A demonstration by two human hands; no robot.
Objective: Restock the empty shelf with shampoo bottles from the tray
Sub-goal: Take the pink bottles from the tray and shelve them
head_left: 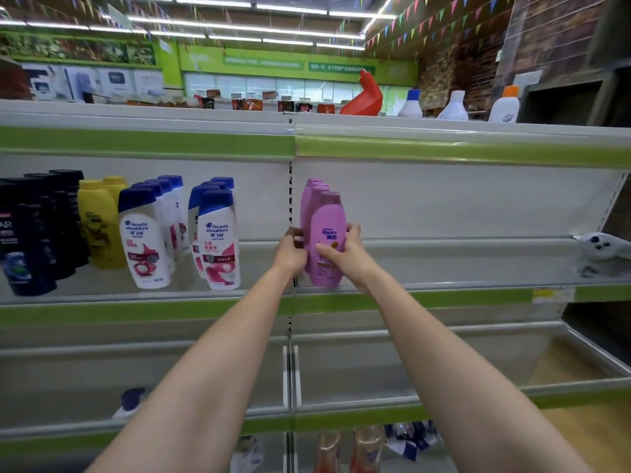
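A pink Rejoice shampoo bottle [327, 230] stands upright at the front left end of the right-hand shelf [461, 285]. Behind it, more pink bottles [312, 196] of the same kind stand in a row. My right hand [345, 256] grips the front bottle from its right side, thumb across the label. On the bottle's left side my left hand [290, 250] has its fingers curled against it. Both arms reach forward from below. The rest of this shelf to the right is bare. No tray is in view.
The left shelf bay holds white Head & Shoulders bottles [218, 240], yellow bottles [100, 220] and black bottles [30, 233]. A white object [601, 245] lies at the right end of the shelf. On top stand a red jug [365, 95] and white bottles [454, 107]. Lower shelves hold a few items.
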